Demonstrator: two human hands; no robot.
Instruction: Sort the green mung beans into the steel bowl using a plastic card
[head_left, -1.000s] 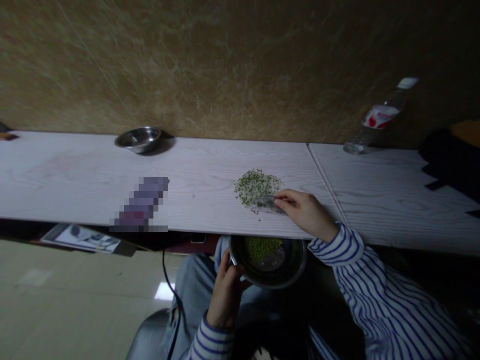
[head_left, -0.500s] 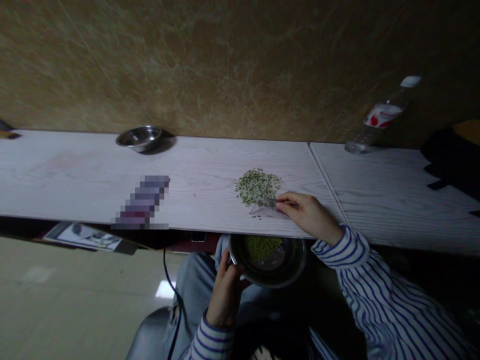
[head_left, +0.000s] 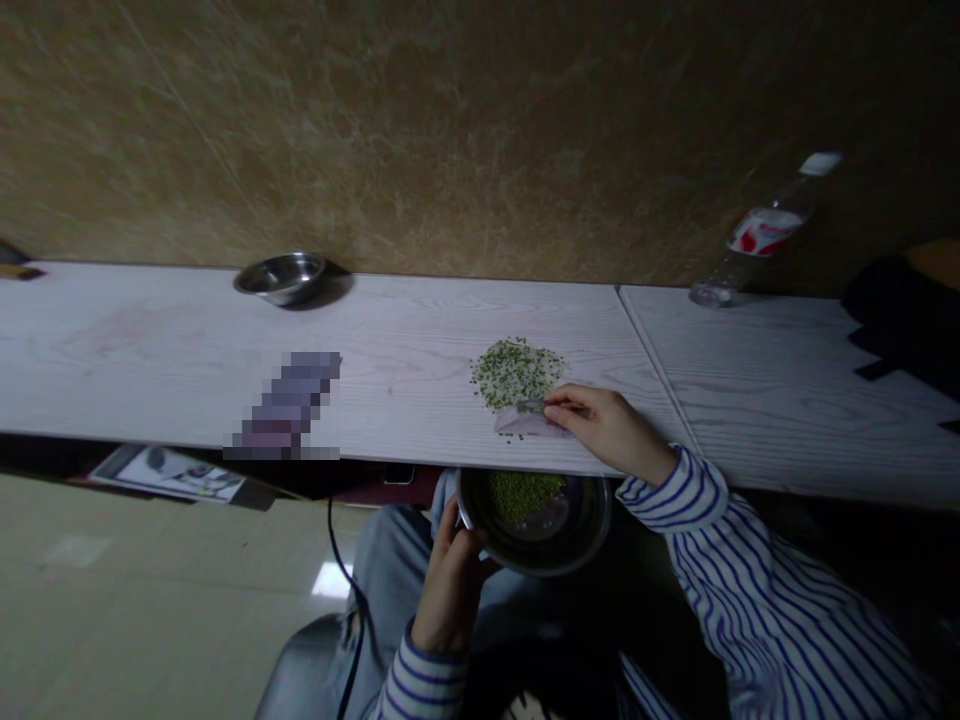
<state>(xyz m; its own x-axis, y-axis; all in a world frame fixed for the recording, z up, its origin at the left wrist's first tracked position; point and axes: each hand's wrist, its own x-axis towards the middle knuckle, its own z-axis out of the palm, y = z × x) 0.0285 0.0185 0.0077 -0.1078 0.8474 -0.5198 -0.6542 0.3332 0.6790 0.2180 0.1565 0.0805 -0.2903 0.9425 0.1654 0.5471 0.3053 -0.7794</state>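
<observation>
Small green beans (head_left: 516, 372), like mung beans, lie spread in a loose patch on the whitewashed wooden table (head_left: 405, 400). My right hand (head_left: 600, 422) is closed in a pinch on a thin clear plastic sheet (head_left: 519, 418), whose edge rests on the table at the near side of the patch. A few beans lie in front of it. Just below the table's edge, my left hand (head_left: 456, 570) grips the left rim of a metal bowl (head_left: 577, 556). Many green beans (head_left: 525, 495) are gathered in the bowl's far part.
A smaller metal bowl (head_left: 282, 280) stands by the wall at the back left. A blurred-out flat item (head_left: 289, 405) lies left of the beans. An upright plastic bottle (head_left: 765, 235) and a dark object (head_left: 900, 310) are on the right. A black cable (head_left: 341, 560) hangs below the table.
My right hand has shifted slightly left with the clear plastic sheet, and a few beans have moved toward the table's near edge. My left hand and the bowl stay nearly still.
</observation>
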